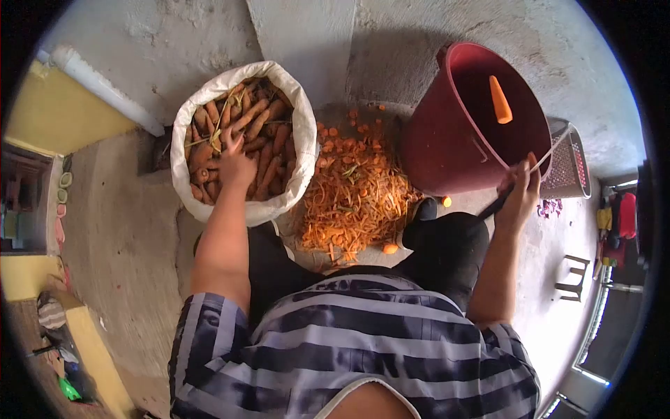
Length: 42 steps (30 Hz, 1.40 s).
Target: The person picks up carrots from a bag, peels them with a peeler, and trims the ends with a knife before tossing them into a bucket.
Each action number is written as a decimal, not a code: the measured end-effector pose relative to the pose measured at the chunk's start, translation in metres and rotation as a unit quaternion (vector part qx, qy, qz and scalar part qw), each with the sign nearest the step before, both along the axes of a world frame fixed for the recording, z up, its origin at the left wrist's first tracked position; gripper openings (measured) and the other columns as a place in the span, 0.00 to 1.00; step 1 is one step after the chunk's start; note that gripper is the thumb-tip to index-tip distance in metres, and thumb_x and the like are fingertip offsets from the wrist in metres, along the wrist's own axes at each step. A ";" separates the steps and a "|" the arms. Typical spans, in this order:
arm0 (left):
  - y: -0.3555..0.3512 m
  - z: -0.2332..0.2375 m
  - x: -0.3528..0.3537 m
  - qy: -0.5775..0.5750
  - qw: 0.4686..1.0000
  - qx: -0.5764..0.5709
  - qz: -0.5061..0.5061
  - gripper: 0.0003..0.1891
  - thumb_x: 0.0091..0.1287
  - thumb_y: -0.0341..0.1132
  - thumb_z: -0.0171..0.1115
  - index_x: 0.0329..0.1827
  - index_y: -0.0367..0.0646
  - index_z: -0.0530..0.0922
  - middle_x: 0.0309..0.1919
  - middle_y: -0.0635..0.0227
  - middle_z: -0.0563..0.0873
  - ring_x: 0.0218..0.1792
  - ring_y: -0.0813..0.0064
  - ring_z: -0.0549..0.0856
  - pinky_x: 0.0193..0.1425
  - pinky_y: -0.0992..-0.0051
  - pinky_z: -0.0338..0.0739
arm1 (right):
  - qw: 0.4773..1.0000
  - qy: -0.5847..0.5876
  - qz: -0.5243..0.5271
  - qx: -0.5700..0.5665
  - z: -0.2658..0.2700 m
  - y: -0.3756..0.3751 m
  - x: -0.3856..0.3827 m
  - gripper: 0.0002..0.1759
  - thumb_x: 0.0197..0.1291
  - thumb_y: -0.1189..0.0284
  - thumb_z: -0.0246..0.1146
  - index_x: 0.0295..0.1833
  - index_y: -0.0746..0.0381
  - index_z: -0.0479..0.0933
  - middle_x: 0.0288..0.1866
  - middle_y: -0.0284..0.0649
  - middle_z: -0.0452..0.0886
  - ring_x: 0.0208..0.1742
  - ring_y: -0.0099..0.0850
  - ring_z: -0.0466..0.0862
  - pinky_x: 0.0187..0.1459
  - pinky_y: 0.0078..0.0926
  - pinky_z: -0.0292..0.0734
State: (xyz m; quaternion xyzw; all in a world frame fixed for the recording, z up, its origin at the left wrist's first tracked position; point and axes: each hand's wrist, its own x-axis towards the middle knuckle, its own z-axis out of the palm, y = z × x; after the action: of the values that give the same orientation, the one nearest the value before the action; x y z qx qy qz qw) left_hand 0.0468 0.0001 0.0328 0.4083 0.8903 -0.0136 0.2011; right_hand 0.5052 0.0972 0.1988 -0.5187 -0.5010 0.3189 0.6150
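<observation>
As L hand (238,166) touches carrots (251,117), R hand (518,194) grips knife (550,152); bucket (443,133) nr.

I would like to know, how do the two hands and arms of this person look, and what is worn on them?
The left hand and the right hand show no gloves, and both forearms are bare. The left sleeve and right sleeve are short, with pale grey and dark stripes. Any rings are too small to tell.

head cam | worn on head | faces forward and down | near, above lap | single view
</observation>
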 end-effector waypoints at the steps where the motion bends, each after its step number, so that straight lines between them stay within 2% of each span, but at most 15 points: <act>1: -0.006 -0.007 -0.013 0.013 0.997 -0.073 0.012 0.24 0.61 0.39 0.54 0.61 0.45 0.67 0.49 0.54 0.75 0.51 0.60 0.72 0.55 0.68 0.68 | 0.996 -0.088 0.017 -0.011 -0.012 -0.006 0.015 0.21 0.55 0.67 0.61 0.51 0.67 0.68 0.25 0.33 0.74 0.19 0.21 0.69 0.20 0.18 0.64; 3: -0.016 -0.017 -0.025 0.008 0.985 -0.159 0.062 0.23 0.63 0.37 0.51 0.62 0.44 0.65 0.54 0.53 0.72 0.58 0.58 0.68 0.60 0.67 0.67 | 0.906 -0.418 0.067 -0.027 -0.045 -0.021 0.047 0.25 0.50 0.70 0.64 0.54 0.66 0.67 0.29 0.40 0.77 0.26 0.31 0.76 0.27 0.26 0.71; 6: -0.021 -0.054 -0.033 0.017 0.972 -0.173 0.156 0.23 0.63 0.36 0.51 0.59 0.33 0.67 0.57 0.53 0.70 0.58 0.60 0.69 0.60 0.67 0.67 | 0.867 -0.469 0.095 -0.142 -0.049 -0.073 0.037 0.30 0.49 0.69 0.64 0.57 0.64 0.62 0.37 0.52 0.77 0.40 0.47 0.79 0.40 0.39 0.74; 10: -0.010 -0.075 -0.046 0.052 0.972 -0.216 0.076 0.29 0.62 0.42 0.55 0.61 0.32 0.62 0.63 0.53 0.60 0.59 0.56 0.67 0.58 0.65 0.69 | 0.778 -0.570 0.024 -0.263 -0.084 -0.106 0.067 0.31 0.51 0.66 0.62 0.57 0.63 0.57 0.45 0.58 0.73 0.45 0.55 0.75 0.44 0.47 0.71; 17: -0.016 -0.077 -0.051 0.020 0.991 -0.076 0.108 0.24 0.60 0.33 0.59 0.58 0.37 0.66 0.58 0.52 0.66 0.50 0.56 0.76 0.48 0.63 0.77 | 0.708 -0.628 -0.016 -0.324 -0.066 -0.101 0.054 0.29 0.50 0.63 0.63 0.54 0.63 0.61 0.47 0.55 0.69 0.49 0.53 0.72 0.47 0.45 0.70; 20: -0.013 -0.073 -0.043 0.016 0.992 -0.017 0.126 0.21 0.59 0.32 0.60 0.55 0.37 0.68 0.55 0.50 0.68 0.49 0.54 0.76 0.49 0.63 0.76 | 0.746 -0.643 0.011 -0.171 -0.049 -0.090 0.037 0.28 0.49 0.63 0.64 0.53 0.63 0.63 0.47 0.53 0.69 0.50 0.51 0.71 0.50 0.43 0.69; 23: -0.006 -0.034 -0.015 0.028 0.991 0.097 0.092 0.19 0.59 0.34 0.59 0.51 0.36 0.70 0.53 0.49 0.69 0.50 0.51 0.75 0.52 0.62 0.74 | 0.810 -0.569 0.125 -0.059 -0.041 -0.080 0.018 0.27 0.48 0.64 0.65 0.52 0.63 0.66 0.49 0.51 0.69 0.49 0.49 0.71 0.49 0.42 0.69; 28: 0.024 0.016 0.041 0.125 0.866 0.471 -0.114 0.15 0.55 0.34 0.62 0.41 0.34 0.72 0.42 0.58 0.75 0.30 0.60 0.78 0.40 0.70 0.72 | 0.822 -0.351 0.378 -0.242 -0.071 -0.066 -0.039 0.21 0.59 0.59 0.56 0.50 0.65 0.69 0.42 0.49 0.76 0.47 0.45 0.76 0.46 0.34 0.71; 29: 0.024 0.033 0.062 -0.272 0.831 0.484 -0.033 0.13 0.55 0.34 0.61 0.40 0.36 0.73 0.34 0.65 0.77 0.26 0.72 0.77 0.33 0.77 0.72 | 0.810 -0.321 0.394 -0.292 -0.083 -0.062 -0.053 0.24 0.62 0.56 0.52 0.51 0.66 0.69 0.43 0.47 0.77 0.47 0.44 0.76 0.46 0.33 0.71; 31: 0.011 0.072 0.106 -0.503 0.768 0.389 0.074 0.13 0.56 0.35 0.58 0.41 0.38 0.74 0.27 0.72 0.77 0.25 0.82 0.75 0.28 0.82 0.70 | 0.788 -0.182 0.433 -0.398 -0.132 -0.048 -0.078 0.32 0.63 0.47 0.43 0.55 0.66 0.68 0.46 0.45 0.77 0.49 0.40 0.76 0.46 0.34 0.72; 33: -0.002 0.079 0.131 -0.654 0.682 0.319 0.073 0.22 0.56 0.36 0.56 0.54 0.39 0.71 0.37 0.70 0.78 0.32 0.80 0.77 0.38 0.81 0.72 | 0.740 -0.079 0.463 -0.482 -0.116 -0.053 -0.111 0.35 0.63 0.44 0.38 0.57 0.64 0.67 0.49 0.44 0.76 0.51 0.37 0.75 0.48 0.35 0.71; 36: -0.014 0.057 0.170 -0.661 0.670 0.338 0.004 0.24 0.55 0.37 0.55 0.55 0.38 0.70 0.39 0.70 0.77 0.37 0.81 0.76 0.41 0.79 0.72 | 0.569 0.339 0.535 -0.525 -0.120 -0.070 -0.138 0.33 0.62 0.43 0.40 0.58 0.58 0.66 0.46 0.41 0.75 0.46 0.35 0.77 0.50 0.35 0.70; 37: -0.018 0.056 0.180 -0.651 0.662 0.370 -0.030 0.24 0.54 0.38 0.57 0.53 0.35 0.70 0.39 0.68 0.77 0.37 0.80 0.77 0.39 0.80 0.72 | 0.590 0.335 0.508 -0.531 -0.114 -0.074 -0.140 0.34 0.64 0.44 0.35 0.61 0.60 0.62 0.55 0.44 0.71 0.56 0.34 0.71 0.52 0.37 0.69; 38: -0.023 0.055 0.178 -0.657 0.691 0.299 -0.033 0.26 0.53 0.36 0.57 0.57 0.35 0.68 0.43 0.67 0.76 0.43 0.78 0.75 0.48 0.78 0.70 | 0.599 0.338 0.510 -0.517 -0.123 -0.076 -0.138 0.33 0.64 0.46 0.36 0.61 0.60 0.62 0.53 0.44 0.71 0.55 0.34 0.71 0.52 0.37 0.69; 42: -0.025 0.057 0.183 -0.658 0.699 0.231 -0.158 0.29 0.53 0.35 0.59 0.60 0.39 0.65 0.41 0.69 0.76 0.41 0.80 0.75 0.43 0.79 0.72 | 0.630 0.327 0.504 -0.492 -0.107 -0.076 -0.131 0.28 0.64 0.48 0.41 0.56 0.57 0.67 0.46 0.41 0.75 0.43 0.34 0.77 0.44 0.36 0.74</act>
State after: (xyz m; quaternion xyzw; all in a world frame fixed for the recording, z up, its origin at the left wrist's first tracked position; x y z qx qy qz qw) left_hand 0.2293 -0.0249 0.0898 0.4814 0.4288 0.4335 0.6297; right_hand 0.3738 0.0210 0.0914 -0.2725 -0.2196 0.9270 0.1351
